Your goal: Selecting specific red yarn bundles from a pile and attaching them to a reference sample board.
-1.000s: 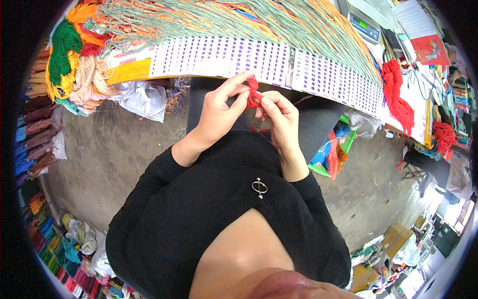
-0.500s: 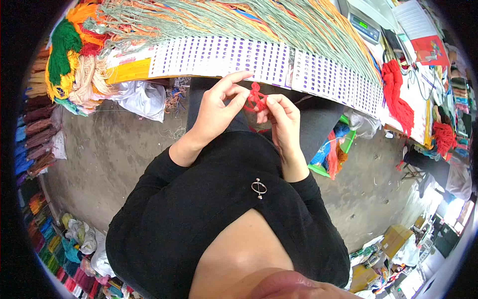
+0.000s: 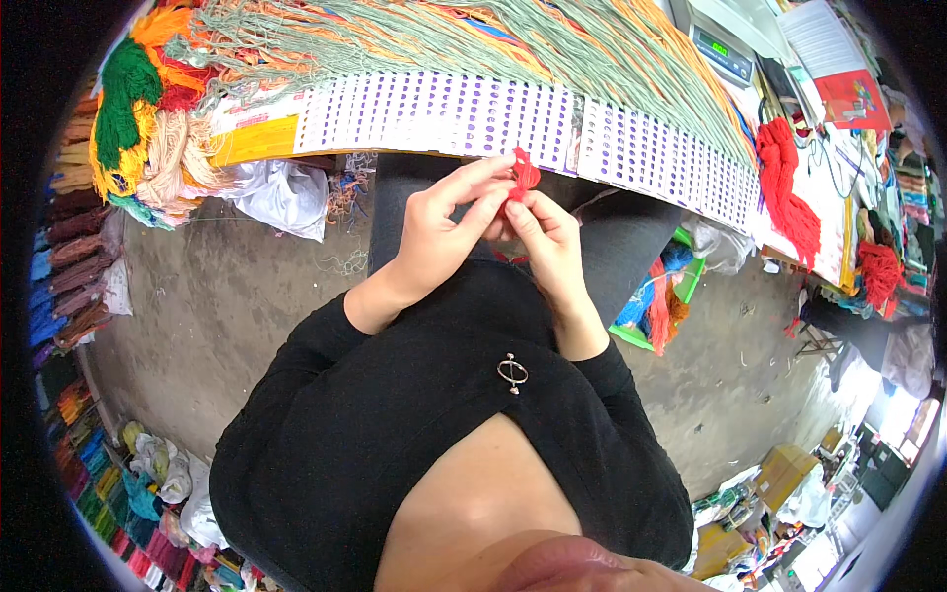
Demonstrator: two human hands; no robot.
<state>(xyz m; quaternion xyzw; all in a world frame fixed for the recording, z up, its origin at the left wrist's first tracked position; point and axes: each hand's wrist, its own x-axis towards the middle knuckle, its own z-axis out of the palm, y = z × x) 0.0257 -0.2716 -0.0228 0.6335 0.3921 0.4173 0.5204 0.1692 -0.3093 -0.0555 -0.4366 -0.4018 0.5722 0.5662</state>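
A small bunch of red thread (image 3: 527,176) is pinched between my hands, just in front of the table's near edge. My left hand (image 3: 434,232) is closed, its thumb and fingertips on the left side of the bunch. From the other side, my right hand (image 3: 554,245) grips its lower end between thumb and forefinger. The top of the bunch sticks up above the fingertips, and its underside is hidden by them.
Sage-green and orange threads (image 3: 395,49) cover the table behind a white card strip with purple dots (image 3: 424,113). Red skeins (image 3: 789,192) hang at right, near a digital scale (image 3: 723,54). A green basket (image 3: 631,337) of yarn stands below; colourful skeins (image 3: 133,99) lie at left.
My hands have come closer together. The looser, open loops of red thread are now gathered into a compact upright bunch, and my left forefinger has come down onto it.
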